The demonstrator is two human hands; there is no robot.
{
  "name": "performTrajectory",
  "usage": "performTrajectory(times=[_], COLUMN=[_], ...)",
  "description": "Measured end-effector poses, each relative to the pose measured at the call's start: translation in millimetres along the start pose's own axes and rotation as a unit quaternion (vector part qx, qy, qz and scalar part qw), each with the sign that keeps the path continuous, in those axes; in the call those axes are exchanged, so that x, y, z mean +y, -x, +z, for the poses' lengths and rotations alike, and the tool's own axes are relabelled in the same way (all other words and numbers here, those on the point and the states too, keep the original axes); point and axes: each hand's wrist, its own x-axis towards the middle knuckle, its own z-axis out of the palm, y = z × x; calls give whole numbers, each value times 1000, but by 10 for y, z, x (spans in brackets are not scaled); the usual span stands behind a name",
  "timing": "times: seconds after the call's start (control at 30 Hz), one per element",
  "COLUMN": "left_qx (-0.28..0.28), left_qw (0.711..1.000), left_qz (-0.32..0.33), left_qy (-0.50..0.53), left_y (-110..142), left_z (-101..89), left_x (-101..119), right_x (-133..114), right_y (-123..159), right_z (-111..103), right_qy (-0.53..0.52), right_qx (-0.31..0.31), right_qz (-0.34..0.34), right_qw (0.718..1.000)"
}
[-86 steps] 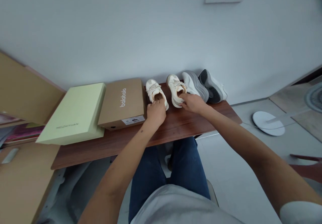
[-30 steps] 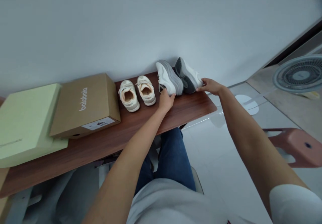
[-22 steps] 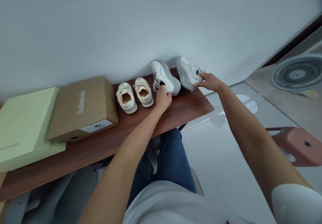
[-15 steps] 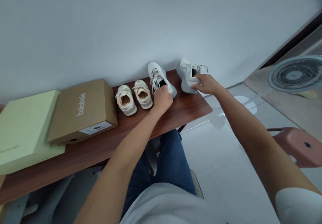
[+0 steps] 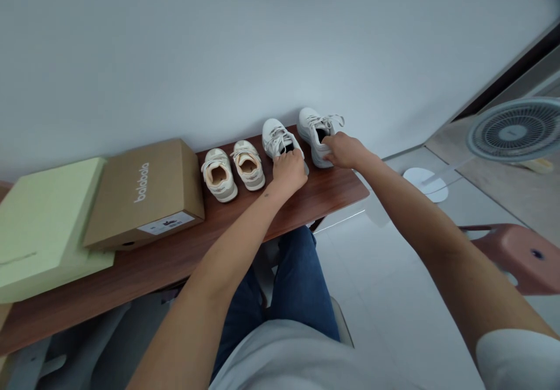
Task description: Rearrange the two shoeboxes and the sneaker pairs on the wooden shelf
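My left hand (image 5: 290, 171) is closed on the heel of a white lace-up sneaker (image 5: 275, 133), which stands on the wooden bench top (image 5: 315, 200), toe to the wall. To its right, the other white sneaker (image 5: 310, 122) is gripped at the heel collar by my right hand (image 5: 345, 150), thumb and fingers on its rim. Its laces loop out to the right. Both heels are partly hidden by my hands. Left of them a smaller pair stands side by side: one cream shoe (image 5: 214, 156) and a second cream shoe (image 5: 247, 152).
A brown shoe box (image 5: 120, 185) and a pale green box (image 5: 48, 215) occupy the bench's left part. The wall rises right behind. On the right are a standing fan (image 5: 511, 130) and a reddish plastic stool (image 5: 527, 256).
The right sneaker has shifted left and turned, now nearly parallel to the left one. The left sneaker has moved slightly right and straightened. Both hands stay on them.
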Motion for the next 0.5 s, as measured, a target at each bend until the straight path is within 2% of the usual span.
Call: performTrajectory(times=[0.23,0.5], left_qx=[-4,-6], left_qw=[1000,1000], left_qz=[17,28], left_qy=[-24,-3], left_y=[-54,-142], left_z=[15,10], left_x=[44,76], right_x=[-58,-35], right_y=[-50,-118], right_z=[-9,42], right_qy=[16,17], right_qx=[-6,-16], right_qz=[-9,-4], right_qw=[1000,1000])
